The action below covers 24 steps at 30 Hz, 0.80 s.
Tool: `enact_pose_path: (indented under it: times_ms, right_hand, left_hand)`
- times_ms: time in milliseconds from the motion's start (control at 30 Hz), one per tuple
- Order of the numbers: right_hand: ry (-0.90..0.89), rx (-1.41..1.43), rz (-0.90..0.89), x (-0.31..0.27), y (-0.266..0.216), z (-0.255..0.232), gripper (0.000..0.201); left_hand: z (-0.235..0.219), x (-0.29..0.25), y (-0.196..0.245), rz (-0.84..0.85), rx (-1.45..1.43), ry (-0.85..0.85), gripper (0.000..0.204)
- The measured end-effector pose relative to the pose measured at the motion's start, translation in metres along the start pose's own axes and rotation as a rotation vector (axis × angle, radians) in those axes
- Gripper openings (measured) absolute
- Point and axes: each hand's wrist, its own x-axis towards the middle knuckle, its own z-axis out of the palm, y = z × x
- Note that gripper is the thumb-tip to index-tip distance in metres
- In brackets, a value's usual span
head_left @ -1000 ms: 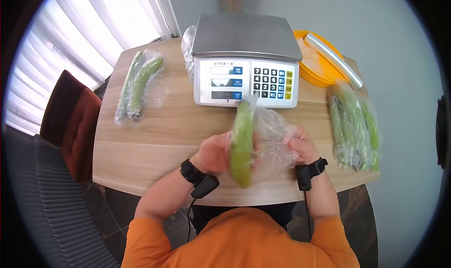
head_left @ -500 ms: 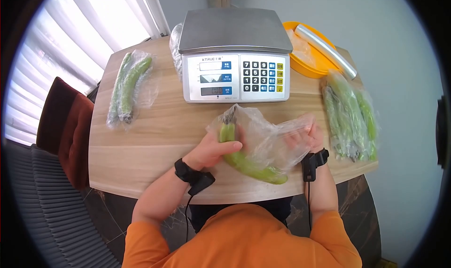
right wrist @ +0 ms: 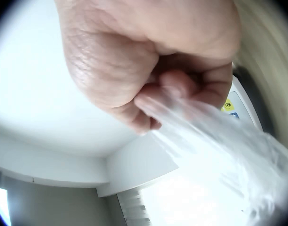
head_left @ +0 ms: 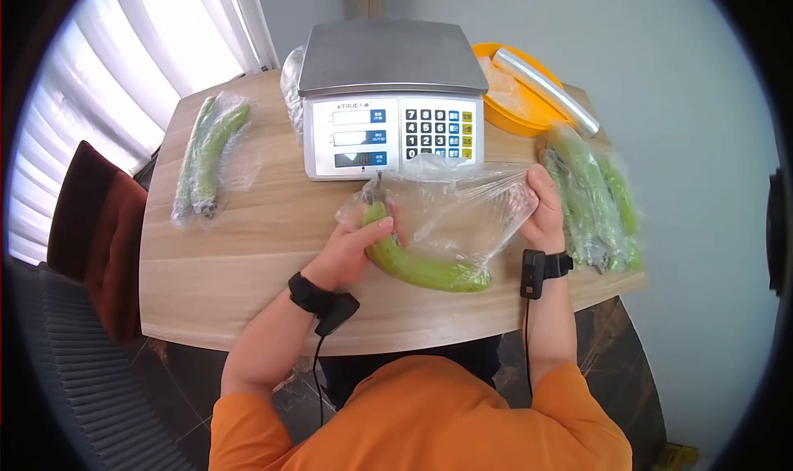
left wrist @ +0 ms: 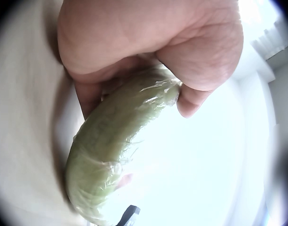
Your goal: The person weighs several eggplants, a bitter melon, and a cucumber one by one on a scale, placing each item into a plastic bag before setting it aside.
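Note:
A long, curved green eggplant with a dark stem end lies across the front of the table, wrapped in clear plastic film. My left hand grips it near the stem, thumb on top and the other fingers mostly hidden beneath. In the left wrist view, wrinkled film clings to the eggplant. My right hand pinches a gathered end of the film and stretches it out to the right. Curled fingers hold the bunched film in the right wrist view.
A digital scale stands just beyond the hands. Wrapped green eggplants lie at the left, with several more wrapped eggplants at the right. An orange tray holding a film roll sits at the back right.
The eggplant has turned from upright to lying sideways, its lower end swung right. My right hand has moved up and outward, drawing the film taut. The head view has shifted slightly.

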Motion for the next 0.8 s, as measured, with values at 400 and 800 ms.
enact_pose_path:
  times_ms: [400, 800]
  right_hand:
    - [-0.24, -1.158, -0.299, -0.063, -0.042, 0.087, 0.013]
    - [-0.841, -1.761, -0.003, -0.037, 0.019, 0.113, 0.018]
  left_hand:
    - [-0.002, 0.003, 0.0, 0.016, 0.002, -0.029, 0.033]
    - [-0.003, 0.003, -0.008, 0.1, 0.096, -0.041, 0.037]
